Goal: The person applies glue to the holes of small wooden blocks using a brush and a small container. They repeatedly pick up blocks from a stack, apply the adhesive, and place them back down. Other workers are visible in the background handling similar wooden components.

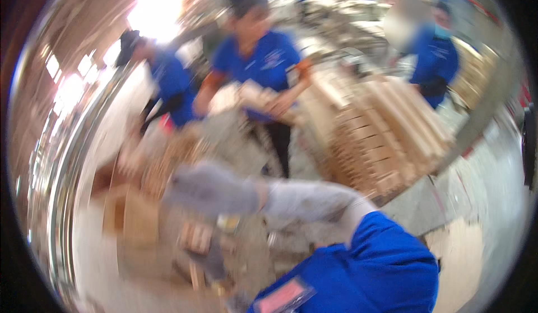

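Observation:
The whole picture is tilted and smeared by motion. My right hand (210, 191), in a grey glove, reaches across to the left from the blue sleeve; a grey arm cover runs along its forearm. Its fingers are too blurred to make out. Close by lies a heap of small wooden pieces (168, 164) by an open cardboard box (140, 215). Lower down, my left hand (210, 262), also gloved in grey, is closed on a few small wooden blocks (197, 237) held side by side.
A large stack of wooden strips (381, 136) stands at the right. Facing me, a co-worker in blue (260, 61) carries wooden pieces (258, 95). Another person (168, 83) bends at the left; a third person (434, 61) stands behind the stack. A pale board (457, 257) lies at lower right.

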### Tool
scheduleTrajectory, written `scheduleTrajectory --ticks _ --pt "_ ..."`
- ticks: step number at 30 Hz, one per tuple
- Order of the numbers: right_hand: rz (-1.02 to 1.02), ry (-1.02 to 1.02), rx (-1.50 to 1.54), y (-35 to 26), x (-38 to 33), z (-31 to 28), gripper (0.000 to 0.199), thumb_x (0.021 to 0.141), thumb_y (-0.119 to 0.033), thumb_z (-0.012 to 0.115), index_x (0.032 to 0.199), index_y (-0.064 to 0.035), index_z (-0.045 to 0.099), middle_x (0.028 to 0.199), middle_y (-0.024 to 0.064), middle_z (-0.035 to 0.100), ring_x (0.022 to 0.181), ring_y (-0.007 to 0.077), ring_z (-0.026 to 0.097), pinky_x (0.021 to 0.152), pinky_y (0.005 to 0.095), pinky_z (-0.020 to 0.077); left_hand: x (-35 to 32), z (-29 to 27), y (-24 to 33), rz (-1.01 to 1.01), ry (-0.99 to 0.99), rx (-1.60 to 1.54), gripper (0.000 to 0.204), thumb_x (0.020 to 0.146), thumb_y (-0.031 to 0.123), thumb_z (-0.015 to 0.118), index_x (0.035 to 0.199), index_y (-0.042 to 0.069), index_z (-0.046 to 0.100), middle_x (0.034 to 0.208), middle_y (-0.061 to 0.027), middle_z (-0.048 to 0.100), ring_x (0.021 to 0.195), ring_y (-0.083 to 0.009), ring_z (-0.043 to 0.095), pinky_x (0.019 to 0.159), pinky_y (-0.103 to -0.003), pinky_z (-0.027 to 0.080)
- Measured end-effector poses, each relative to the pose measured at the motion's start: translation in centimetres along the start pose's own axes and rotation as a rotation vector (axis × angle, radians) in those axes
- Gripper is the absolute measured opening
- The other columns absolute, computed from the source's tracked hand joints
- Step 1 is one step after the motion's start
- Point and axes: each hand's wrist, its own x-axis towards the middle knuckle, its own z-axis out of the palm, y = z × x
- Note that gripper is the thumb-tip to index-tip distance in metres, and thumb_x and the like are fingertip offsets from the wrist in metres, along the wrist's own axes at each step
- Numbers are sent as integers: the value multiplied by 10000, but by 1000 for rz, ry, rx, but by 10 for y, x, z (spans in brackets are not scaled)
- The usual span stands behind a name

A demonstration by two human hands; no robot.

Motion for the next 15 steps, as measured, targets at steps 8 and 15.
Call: scheduleTrajectory --ticks 8,15 --pt "294 -136 92 -14 0 -1 159 884 -141 615 886 18 620 611 65 556 534 107 537 489 260 417 12 4 44 -497 50 -504 559 642 232 816 1077 91 495 1006 -55 585 904 -268 581 889 -447 427" --pt "152 -359 17 -3 10 21 117 852 -118 631 870 -3 621 627 80 574 547 193 599 516 292 447 17 2 37 -413 66 -446 571 658 288 821 1085 105 489 967 -36 614 884 -209 609 1036 -447 310"
